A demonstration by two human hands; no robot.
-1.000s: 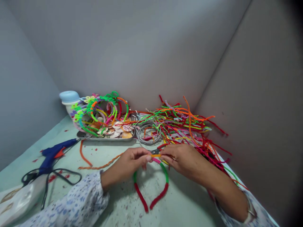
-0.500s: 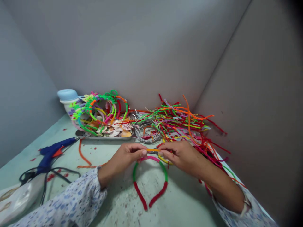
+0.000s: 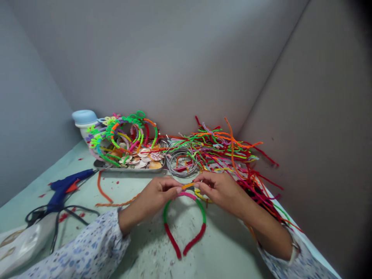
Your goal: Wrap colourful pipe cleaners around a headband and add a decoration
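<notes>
A headband (image 3: 186, 228) wrapped in red, green and pink fuzzy wire stands arched on the pale green table, its two red ends toward me. My left hand (image 3: 154, 195) pinches its top from the left. My right hand (image 3: 222, 190) pinches an orange pipe cleaner (image 3: 187, 185) at the top of the headband from the right. Both hands' fingertips meet over the pink part. The orange wire's loose tail (image 3: 113, 202) runs left across the table.
A heap of loose pipe cleaners (image 3: 229, 153) lies behind my right hand. Bare wire hoops (image 3: 181, 161) sit beside a metal tray (image 3: 130, 168) with finished headbands and shell-like pieces. A blue glue gun (image 3: 65, 188) with its cord lies at left, a blue-lidded jar (image 3: 84, 120) behind.
Both hands with the headband top have shifted slightly up and away from me. The orange wire between the fingertips is tilted now.
</notes>
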